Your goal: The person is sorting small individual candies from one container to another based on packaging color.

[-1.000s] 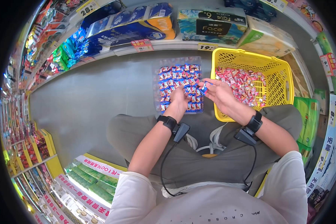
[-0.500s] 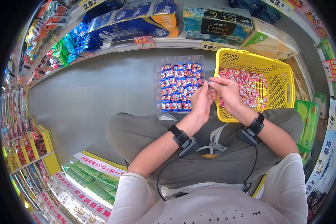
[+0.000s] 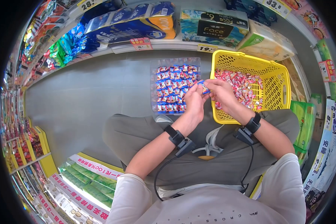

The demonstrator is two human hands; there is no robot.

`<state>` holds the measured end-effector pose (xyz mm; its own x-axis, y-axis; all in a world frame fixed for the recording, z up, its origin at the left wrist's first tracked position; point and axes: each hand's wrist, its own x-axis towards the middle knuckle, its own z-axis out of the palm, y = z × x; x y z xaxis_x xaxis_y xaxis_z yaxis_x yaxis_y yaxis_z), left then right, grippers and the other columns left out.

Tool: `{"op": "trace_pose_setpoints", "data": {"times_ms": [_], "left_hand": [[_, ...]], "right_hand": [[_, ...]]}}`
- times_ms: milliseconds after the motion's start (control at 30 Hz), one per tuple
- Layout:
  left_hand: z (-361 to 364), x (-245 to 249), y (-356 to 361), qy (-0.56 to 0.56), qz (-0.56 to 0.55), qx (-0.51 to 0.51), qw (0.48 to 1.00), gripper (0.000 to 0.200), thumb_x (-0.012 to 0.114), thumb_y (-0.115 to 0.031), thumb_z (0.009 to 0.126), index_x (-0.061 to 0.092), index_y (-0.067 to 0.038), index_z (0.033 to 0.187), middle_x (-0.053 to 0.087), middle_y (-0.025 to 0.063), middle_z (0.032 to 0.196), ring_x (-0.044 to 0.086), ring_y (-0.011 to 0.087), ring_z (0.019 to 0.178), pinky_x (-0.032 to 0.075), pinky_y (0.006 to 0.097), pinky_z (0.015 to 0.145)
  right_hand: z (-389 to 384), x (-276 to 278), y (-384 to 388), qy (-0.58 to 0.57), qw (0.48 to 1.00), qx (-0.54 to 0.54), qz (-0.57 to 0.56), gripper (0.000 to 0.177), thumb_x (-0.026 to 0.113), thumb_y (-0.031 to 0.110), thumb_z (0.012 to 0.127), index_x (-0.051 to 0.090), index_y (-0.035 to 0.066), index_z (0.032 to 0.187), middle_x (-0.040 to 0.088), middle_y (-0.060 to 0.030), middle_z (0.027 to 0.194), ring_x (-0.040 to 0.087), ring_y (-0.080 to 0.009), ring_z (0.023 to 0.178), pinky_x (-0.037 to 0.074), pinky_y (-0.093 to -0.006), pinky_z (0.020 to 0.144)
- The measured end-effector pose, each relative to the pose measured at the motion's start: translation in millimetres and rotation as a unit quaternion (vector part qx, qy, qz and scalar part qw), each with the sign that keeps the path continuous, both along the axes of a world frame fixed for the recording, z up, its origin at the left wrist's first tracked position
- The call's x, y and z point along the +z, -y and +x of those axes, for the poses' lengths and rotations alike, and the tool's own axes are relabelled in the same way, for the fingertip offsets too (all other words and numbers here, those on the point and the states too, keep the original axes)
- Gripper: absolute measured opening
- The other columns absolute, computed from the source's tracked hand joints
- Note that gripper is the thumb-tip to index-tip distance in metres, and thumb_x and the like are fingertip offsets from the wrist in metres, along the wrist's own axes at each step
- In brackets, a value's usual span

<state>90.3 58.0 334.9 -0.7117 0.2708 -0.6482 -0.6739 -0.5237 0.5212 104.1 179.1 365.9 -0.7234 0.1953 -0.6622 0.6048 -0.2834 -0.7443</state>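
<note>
Between the fingertips of my left hand and my right hand is a small blue-and-red wrapped candy, pinched by both hands at once. The two hands meet between a clear plastic tray and a yellow basket. Rows of blue-and-red wrapped candies lie in the tray, the right edge partly behind my left hand. Loose pink-and-white wrapped candies cover much of the basket's floor. My right forearm reaches over the basket's near left rim.
Tissue packs, among them a teal Face pack and a blue pack, line the shelf beyond. Green packs stand at the right. Shelves of snacks run along the left. My crossed legs rest on the grey floor.
A blue-and-red candy now shows between my fingertips, where it was mostly hidden before. My hands have shifted slightly left and down, and the whole view has shifted a little left.
</note>
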Motion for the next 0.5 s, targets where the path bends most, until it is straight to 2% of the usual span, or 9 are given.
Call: {"op": "trace_pose_setpoints", "data": {"times_ms": [100,167,267,333,400,467,500], "left_hand": [[5,3,-1,0.003,-0.011,-0.034,0.999,0.022,0.055,-0.017,0.099,0.059,-0.003,0.117,0.064,0.0058,0.103,0.062,0.0153,0.091,0.052,0.0311,0.081],[6,-1,-2,0.006,-0.066,-0.018,0.998,0.024,0.057,-0.017,0.099,0.06,-0.003,0.119,0.065,0.0049,0.102,0.062,0.0144,0.089,0.052,0.0302,0.079],[9,-6,-1,-0.028,-0.066,-0.013,0.997,0.031,0.059,-0.017,0.097,0.058,0.001,0.122,0.065,0.0052,0.103,0.062,0.0122,0.087,0.051,0.0295,0.077],[8,-7,-2,-0.048,-0.071,-0.013,0.996,0.029,0.059,-0.017,0.098,0.06,0.0,0.121,0.065,0.0049,0.103,0.061,0.0121,0.09,0.05,0.0299,0.08],[5,-6,-2,-0.067,-0.077,-0.013,0.995,0.026,0.059,-0.016,0.098,0.061,-0.001,0.119,0.065,0.0046,0.103,0.061,0.012,0.093,0.049,0.0303,0.083],[3,-2,-3,-0.047,0.013,-0.01,0.999,0.027,0.06,-0.016,0.097,0.061,-0.001,0.12,0.065,0.0051,0.106,0.06,0.0116,0.096,0.048,0.0303,0.086],[4,-2,-4,-0.047,0.012,-0.01,0.999,0.027,0.06,-0.016,0.097,0.061,-0.001,0.12,0.065,0.0051,0.106,0.06,0.0116,0.096,0.048,0.0303,0.086]], "right_hand": [[1,-6,2,-0.051,0.998,-0.008,0.043,0.03,0.066,0.019,0.089,0.065,0.0,0.112,0.064,-0.0036,0.082,0.053,-0.0066,0.061,0.041,-0.0216,0.052],[-1,-11,-3,-0.034,0.999,0.004,0.036,0.029,0.067,0.018,0.089,0.064,0.0,0.111,0.064,-0.0033,0.081,0.051,-0.0064,0.058,0.039,-0.0216,0.05],[-2,-16,-3,-0.014,1.0,0.001,0.025,0.026,0.068,0.018,0.089,0.065,0.0,0.108,0.062,-0.0022,0.077,0.049,-0.0059,0.055,0.037,-0.0219,0.047],[-3,-12,-1,-0.013,1.0,-0.017,0.02,0.025,0.069,0.019,0.089,0.066,0.0,0.105,0.061,-0.0013,0.074,0.049,-0.0057,0.055,0.036,-0.0221,0.046],[-2,-6,-1,-0.015,0.999,0.011,0.036,0.023,0.07,0.022,0.09,0.068,0.001,0.099,0.059,0.0008,0.07,0.049,-0.0051,0.055,0.037,-0.0213,0.047],[0,-16,-3,-0.026,0.998,0.0,0.049,0.023,0.07,0.023,0.09,0.068,0.002,0.097,0.059,0.001,0.07,0.049,-0.0051,0.056,0.038,-0.0212,0.048],[0,-17,-3,-0.036,0.997,-0.011,0.062,0.023,0.07,0.023,0.089,0.069,0.002,0.096,0.059,0.0012,0.07,0.05,-0.0051,0.057,0.039,-0.0211,0.048]]}}
